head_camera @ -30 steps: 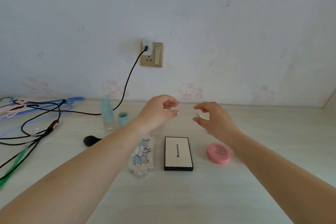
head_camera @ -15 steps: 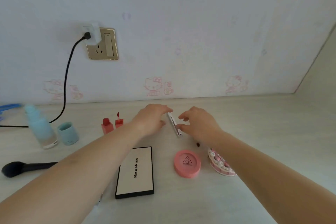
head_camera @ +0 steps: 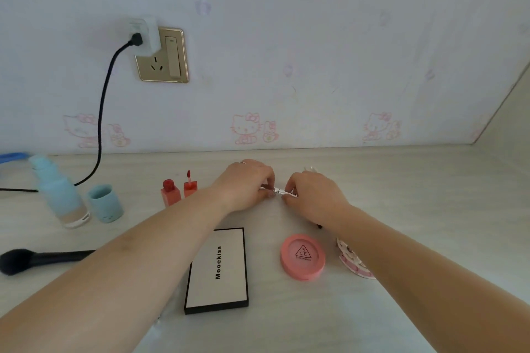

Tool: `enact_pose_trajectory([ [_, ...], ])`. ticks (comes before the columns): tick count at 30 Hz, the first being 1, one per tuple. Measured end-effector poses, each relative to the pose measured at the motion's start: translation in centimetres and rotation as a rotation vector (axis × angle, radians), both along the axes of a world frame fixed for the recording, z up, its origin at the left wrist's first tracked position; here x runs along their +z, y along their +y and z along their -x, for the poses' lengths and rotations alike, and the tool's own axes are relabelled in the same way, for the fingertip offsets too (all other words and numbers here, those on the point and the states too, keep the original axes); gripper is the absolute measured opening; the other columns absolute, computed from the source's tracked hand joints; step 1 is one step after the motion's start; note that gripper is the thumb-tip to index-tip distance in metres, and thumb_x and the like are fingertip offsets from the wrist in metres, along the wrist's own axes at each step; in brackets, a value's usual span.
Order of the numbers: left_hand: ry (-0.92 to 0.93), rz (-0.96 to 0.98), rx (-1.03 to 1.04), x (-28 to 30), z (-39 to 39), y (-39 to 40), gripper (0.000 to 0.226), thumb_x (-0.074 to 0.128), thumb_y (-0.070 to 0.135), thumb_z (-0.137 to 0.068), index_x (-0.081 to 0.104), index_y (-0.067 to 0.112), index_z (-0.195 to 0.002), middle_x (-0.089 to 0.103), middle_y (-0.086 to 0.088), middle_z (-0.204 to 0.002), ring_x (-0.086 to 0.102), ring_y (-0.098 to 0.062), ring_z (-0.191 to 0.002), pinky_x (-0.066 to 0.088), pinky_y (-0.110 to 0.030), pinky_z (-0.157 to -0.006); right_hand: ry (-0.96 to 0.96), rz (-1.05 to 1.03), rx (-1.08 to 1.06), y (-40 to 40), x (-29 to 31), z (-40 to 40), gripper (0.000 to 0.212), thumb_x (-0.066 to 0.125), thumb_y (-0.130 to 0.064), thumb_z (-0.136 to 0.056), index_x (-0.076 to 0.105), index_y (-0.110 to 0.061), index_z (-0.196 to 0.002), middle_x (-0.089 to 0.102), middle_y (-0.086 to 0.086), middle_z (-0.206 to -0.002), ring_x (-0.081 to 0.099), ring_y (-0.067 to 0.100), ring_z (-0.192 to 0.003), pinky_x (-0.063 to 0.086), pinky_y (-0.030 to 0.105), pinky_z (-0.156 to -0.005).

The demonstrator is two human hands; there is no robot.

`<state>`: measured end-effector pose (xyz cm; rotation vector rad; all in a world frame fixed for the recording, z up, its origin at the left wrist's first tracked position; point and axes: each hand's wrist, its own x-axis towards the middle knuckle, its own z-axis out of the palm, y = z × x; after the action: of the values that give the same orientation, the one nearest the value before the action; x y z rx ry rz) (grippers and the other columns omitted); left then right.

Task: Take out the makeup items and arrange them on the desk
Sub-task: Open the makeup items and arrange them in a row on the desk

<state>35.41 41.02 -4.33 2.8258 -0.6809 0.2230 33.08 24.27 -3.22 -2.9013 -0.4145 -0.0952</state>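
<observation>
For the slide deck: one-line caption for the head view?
Both hands, left hand and right hand, pinch a small silver tube above the desk.

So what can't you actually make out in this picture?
- Slim silvery item, head view: both hands, left hand and right hand, pinch its ends and cover it; type unclear.
- Pink-and-white decorated item: mostly under the right forearm.
- Makeup brush: handle end hidden by the left forearm.
- Blue object: cut off by the left edge.
</observation>
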Motion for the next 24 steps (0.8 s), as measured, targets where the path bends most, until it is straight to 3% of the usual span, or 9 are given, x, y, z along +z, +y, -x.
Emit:
enact_pose_trajectory([
  [3, -0.078, 0.038, -0.025, 1.7, 2.0, -0.1, 0.019, 0.056, 0.036, -0.09, 0.057, 0.019, -0.099, 0.064, 0.003, -0.099, 0.057, -0.02, -0.094, 0.043, -0.033, -0.079, 0.001, -0.14, 0.03, -1.1, 1.1, 0.9, 0.017, 0.053, -0.034, -0.089, 0.058, -0.022, -0.102, 0.062, -0.003, -0.1, 0.055, 0.018, -0.095, 0.043, 0.031, -0.078],
  [5, -0.147, 0.133, -0.031, 3.0, 3.7, 0.1, 0.019, 0.056, 0.038, -0.09, 0.056, 0.02, -0.098, 0.063, 0.006, -0.096, 0.057, -0.018, -0.09, 0.045, -0.034, -0.076, 0.089, -0.365, 0.05, -2.0, 2.3, 1.9, 0.015, 0.055, -0.036, -0.09, 0.058, -0.023, -0.097, 0.066, -0.007, -0.089, 0.059, 0.016, -0.083, 0.043, 0.03, -0.073],
  [8, -0.286, 0.236, -0.047, 4.4, 6.6, 1.0, 0.018, 0.058, 0.039, -0.088, 0.058, 0.022, -0.096, 0.062, 0.009, -0.093, 0.058, -0.014, -0.085, 0.047, -0.036, -0.072, 0.245, -0.6, 0.079, -2.1, 4.2, 4.0, 0.025, 0.051, -0.043, -0.091, 0.063, -0.022, -0.094, 0.071, -0.006, -0.071, 0.061, 0.008, -0.063, 0.047, 0.027, -0.07],
  [12, -0.41, 0.228, -0.084, 5.5, 10.6, 2.7, 0.027, 0.048, 0.045, -0.085, 0.06, 0.022, -0.091, 0.063, 0.01, -0.085, 0.059, -0.015, -0.076, 0.048, -0.031, -0.061, 0.401, -0.796, 0.118, -0.7, 5.8, 7.2, 0.045, 0.042, -0.046, -0.095, 0.068, -0.01, -0.087, 0.062, -0.001, -0.055, 0.052, 0.011, -0.052, 0.043, 0.017, -0.054],
  [15, -0.415, 0.255, -0.061, 6.0, 14.2, 4.3, 0.029, 0.045, 0.046, -0.086, 0.061, 0.022, -0.091, 0.06, 0.015, -0.081, 0.055, -0.011, -0.07, 0.041, -0.024, -0.059, 0.343, -0.783, 0.172, 0.7, 6.6, 9.9, 0.043, 0.042, -0.041, -0.096, 0.066, -0.011, -0.076, 0.053, -0.005, -0.046, 0.046, 0.009, -0.046, 0.038, 0.013, -0.048],
  [19, -0.301, 0.346, 0.018, 6.8, 17.3, 5.9, 0.021, 0.054, 0.041, -0.089, 0.062, 0.022, -0.094, 0.062, 0.013, -0.08, 0.055, -0.011, -0.072, 0.041, -0.026, -0.062, 0.212, -0.747, 0.246, 2.6, 6.5, 12.3, 0.032, 0.045, -0.032, -0.097, 0.062, -0.017, -0.074, 0.051, -0.007, -0.046, 0.044, 0.008, -0.046, 0.038, 0.018, -0.052],
  [22, -0.211, 0.421, 0.057, 6.9, 19.3, 7.6, 0.014, 0.06, 0.032, -0.089, 0.064, 0.02, -0.095, 0.064, 0.01, -0.081, 0.057, -0.01, -0.073, 0.045, -0.029, -0.066, 0.026, -0.652, 0.317, 4.1, 6.0, 13.8, 0.014, 0.058, -0.023, -0.09, 0.056, -0.03, -0.079, 0.059, -0.01, -0.061, 0.051, 0.006, -0.057, 0.038, 0.017, -0.058],
  [24, -0.191, 0.432, 0.074, 6.8, 20.6, 8.6, 0.015, 0.06, 0.031, -0.089, 0.064, 0.018, -0.096, 0.062, 0.012, -0.079, 0.056, -0.004, -0.072, 0.045, -0.026, -0.066, -0.042, -0.673, 0.377, 5.4, 5.9, 14.9, 0.025, 0.067, -0.016, -0.084, 0.05, -0.035, -0.084, 0.063, -0.012, -0.077, 0.057, 0.003, -0.072, 0.041, 0.015, -0.066],
])
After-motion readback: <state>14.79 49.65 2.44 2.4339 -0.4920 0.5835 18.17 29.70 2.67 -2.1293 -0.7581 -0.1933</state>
